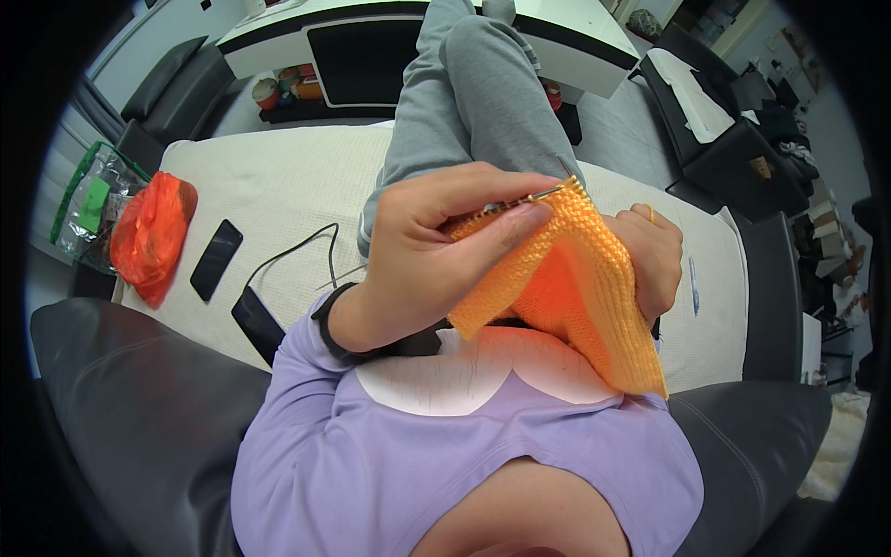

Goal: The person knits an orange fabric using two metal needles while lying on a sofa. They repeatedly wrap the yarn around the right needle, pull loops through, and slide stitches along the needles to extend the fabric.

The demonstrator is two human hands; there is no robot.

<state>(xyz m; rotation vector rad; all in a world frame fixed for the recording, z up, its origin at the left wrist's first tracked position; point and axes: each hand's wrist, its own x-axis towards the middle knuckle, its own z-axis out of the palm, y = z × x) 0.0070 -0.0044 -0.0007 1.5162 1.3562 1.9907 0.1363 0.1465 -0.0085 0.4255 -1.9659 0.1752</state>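
An orange-yellow knitted piece (592, 278) hangs in front of my chest. Its top row of stitches is looped over a thin metal knitting needle (546, 194). My left hand (431, 254) pinches the needle and the top edge of the knitting between thumb and forefinger, close to the last stitches. Another thin needle end (564, 166) sticks up behind that corner. At the knitting's right side, my right hand (647, 257) is curled against the fabric, with a ring on one finger. Its fingertips and thumb are hidden behind the knitting.
On the cream sofa cover (278, 167) lie a black phone (216, 261), a dark device (257, 324) with a black cable (292, 250), a red plastic bag (154, 233), a clear green-edged bag (94, 202) and a pen (694, 285). My crossed legs (487, 97) stretch towards a white-topped table (571, 21).
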